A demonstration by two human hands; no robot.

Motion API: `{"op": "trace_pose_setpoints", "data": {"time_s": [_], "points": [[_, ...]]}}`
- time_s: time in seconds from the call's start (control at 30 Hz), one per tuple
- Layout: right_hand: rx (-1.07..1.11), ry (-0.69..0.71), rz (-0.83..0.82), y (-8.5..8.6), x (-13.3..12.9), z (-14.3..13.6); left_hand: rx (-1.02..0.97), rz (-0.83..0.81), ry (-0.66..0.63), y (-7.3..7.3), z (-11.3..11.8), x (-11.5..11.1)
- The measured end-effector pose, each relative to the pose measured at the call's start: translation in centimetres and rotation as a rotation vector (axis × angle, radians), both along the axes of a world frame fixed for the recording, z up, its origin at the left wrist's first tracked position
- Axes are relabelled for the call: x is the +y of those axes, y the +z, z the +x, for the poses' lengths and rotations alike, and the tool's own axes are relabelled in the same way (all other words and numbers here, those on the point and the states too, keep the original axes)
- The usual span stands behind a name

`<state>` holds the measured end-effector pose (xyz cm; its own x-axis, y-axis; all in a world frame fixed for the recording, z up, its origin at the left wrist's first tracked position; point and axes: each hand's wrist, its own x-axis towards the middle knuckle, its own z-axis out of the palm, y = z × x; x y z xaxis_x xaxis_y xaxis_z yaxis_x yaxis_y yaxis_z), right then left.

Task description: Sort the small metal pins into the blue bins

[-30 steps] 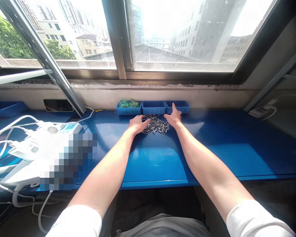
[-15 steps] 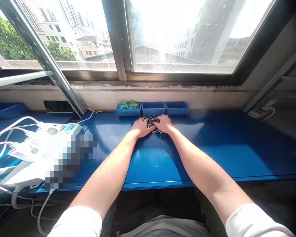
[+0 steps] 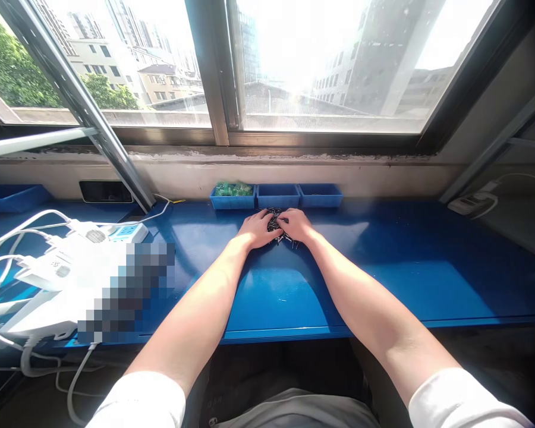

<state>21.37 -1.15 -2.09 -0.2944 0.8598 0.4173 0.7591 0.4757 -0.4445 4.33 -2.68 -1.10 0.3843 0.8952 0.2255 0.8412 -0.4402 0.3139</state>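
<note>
From where I stand, the wide window [image 3: 334,77] takes up most of the far side, and below it runs a long blue table [image 3: 276,303] with sunlight across it. On its left part sits a tangle of white plugs and power strips [image 3: 56,261]. A row of three blue bins [image 3: 278,203] stands at the back edge, against the wall. Just in front, the left hand [image 3: 256,229] and right hand [image 3: 296,226] lie close together, fingers bent, thumbs pointing inward; I can't tell whether either grips anything. Green packets [image 3: 232,189] fill the leftmost bin. Smallest are the short metal pieces [image 3: 274,217], heaped before the middle bin, between the hands and partly covered by them.
</note>
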Motion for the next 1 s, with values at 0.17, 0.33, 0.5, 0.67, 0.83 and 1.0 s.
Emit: {"op": "trace_pose_setpoints", "data": {"time_s": [0.17, 0.33, 0.5, 0.67, 0.83, 1.0], "points": [[0.039, 0.011, 0.051, 0.0, 0.0, -0.1, 0.036, -0.012, -0.023, -0.1, -0.1, 0.3], [0.220, 0.002, 0.134, 0.7, -0.3, -0.2, -0.062, 0.060, -0.007, 0.2, -0.1, 0.1], [0.384, 0.078, 0.007, 1.4, -1.0, -0.4, -0.240, 0.235, -0.042, 0.1, 0.0, 0.3], [0.453, 0.160, -0.113, 1.4, -1.1, -0.7, -0.285, 0.313, -0.163, -0.3, 0.0, 0.9], [0.491, 0.182, -0.117, 1.6, -1.2, -0.8, -0.279, 0.300, -0.160, -0.1, -0.1, 0.9], [0.601, 0.168, -0.135, 1.8, -1.3, -0.7, -0.295, 0.279, -0.105, 0.1, -0.1, 0.7]]}}
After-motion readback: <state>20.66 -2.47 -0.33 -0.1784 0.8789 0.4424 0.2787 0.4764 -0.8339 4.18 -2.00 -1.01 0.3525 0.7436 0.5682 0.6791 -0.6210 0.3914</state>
